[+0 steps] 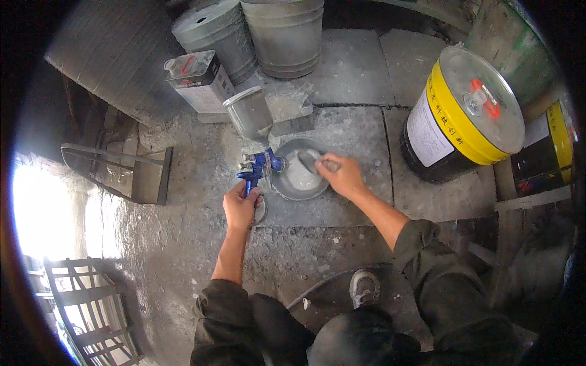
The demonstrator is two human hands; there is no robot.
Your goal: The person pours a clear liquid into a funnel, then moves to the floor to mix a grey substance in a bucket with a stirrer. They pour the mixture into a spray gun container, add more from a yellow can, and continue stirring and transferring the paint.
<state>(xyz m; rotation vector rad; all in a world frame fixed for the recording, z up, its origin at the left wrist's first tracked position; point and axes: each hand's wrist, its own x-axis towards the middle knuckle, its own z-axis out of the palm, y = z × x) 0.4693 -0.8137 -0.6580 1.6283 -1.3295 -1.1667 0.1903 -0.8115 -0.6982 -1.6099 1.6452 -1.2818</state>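
My left hand (240, 206) is closed round the handle of a blue spray gun (259, 168). A grey paint cup (250, 116) sits tilted on top of the gun, on its far side. The gun's front end reaches over the left rim of a round grey basin (294, 194). Whitish-grey liquid (299, 175) lies in the basin. My right hand (343, 177) grips a short grey-coated tool (309, 161) with a rounded end, held over the basin; its exact kind is unclear. A small round lid or dish (260, 212) shows partly behind my left hand.
A black drum with a yellow band (467, 113) stands at the right, another (540, 149) beyond it. A rectangular can (201, 85) and two grey metal drums (282, 36) stand at the far side. A metal frame (149, 177) lies left. My shoe (364, 288) is near, on the floor.
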